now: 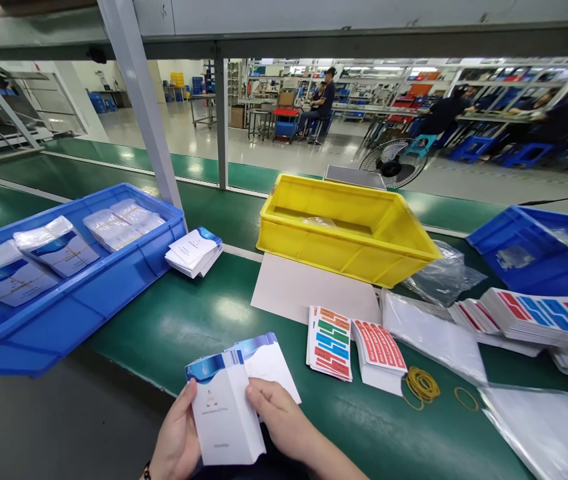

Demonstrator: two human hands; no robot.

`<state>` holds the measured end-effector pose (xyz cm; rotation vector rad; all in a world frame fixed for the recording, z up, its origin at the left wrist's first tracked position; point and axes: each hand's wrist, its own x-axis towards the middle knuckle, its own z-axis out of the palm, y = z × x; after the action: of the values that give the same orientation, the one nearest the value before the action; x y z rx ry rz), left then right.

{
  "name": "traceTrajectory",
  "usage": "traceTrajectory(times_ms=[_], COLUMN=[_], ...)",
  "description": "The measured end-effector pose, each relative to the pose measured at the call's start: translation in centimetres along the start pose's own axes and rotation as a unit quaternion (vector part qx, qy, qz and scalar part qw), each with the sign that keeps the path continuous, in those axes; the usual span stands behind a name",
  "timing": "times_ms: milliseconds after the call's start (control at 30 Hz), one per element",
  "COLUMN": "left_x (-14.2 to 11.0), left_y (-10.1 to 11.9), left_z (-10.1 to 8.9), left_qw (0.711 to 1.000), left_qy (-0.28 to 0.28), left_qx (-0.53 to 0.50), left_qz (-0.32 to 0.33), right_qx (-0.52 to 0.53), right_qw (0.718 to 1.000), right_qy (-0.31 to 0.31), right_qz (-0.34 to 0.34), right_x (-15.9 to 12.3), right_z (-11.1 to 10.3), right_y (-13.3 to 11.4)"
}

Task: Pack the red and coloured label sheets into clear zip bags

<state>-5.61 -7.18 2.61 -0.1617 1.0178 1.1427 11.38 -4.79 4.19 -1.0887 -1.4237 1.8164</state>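
My left hand (177, 437) grips the left edge of a stack of white booklets with blue tops (224, 413), held just over the near edge of the green conveyor table (184, 320). My right hand (277, 417) closes on the same stack from the right, thumb on the top booklet, with more booklets (269, 363) fanned out behind it. Two piles of colour-printed sticker sheets (331, 341) and red-printed sheets (378, 347) lie just to the right of my hands.
A blue bin (114, 280) with bagged booklets stands at left, a booklet pile (194, 252) beside it. A yellow bin (349, 230) is behind a white card sheet (309, 287). Clear bags (434, 333), rubber bands (421, 385), more sheet stacks (544, 313) and another blue bin (534, 250) lie right. People sit far behind.
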Motion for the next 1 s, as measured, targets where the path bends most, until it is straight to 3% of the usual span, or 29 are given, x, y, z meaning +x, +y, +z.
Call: traceTrajectory(times_ms=[267,533,833,1000], left_x=[-0.3,-0.4,0.0,0.2], left_y=[-0.6,-0.6,-0.7,-0.8], left_z=[0.5,0.7,0.3,0.2], left_qw=[1.0,0.999,0.998,0.999], left_qy=[-0.01,-0.031,-0.045,-0.025], left_qx=[-0.019,-0.027,-0.031,-0.041], left_qz=[0.016,0.002,-0.008,-0.006], right_qx=[-0.005,0.028,0.171,0.089], right_qw=[0.998,0.997,0.982,0.991], right_qy=[0.054,0.066,0.063,0.096], right_qz=[0.024,0.039,0.056,0.019], right_x=[0.0,0.0,0.1,0.2], right_z=[0.2,0.0,0.2,0.6], right_y=[0.2,0.2,0.8,0.9])
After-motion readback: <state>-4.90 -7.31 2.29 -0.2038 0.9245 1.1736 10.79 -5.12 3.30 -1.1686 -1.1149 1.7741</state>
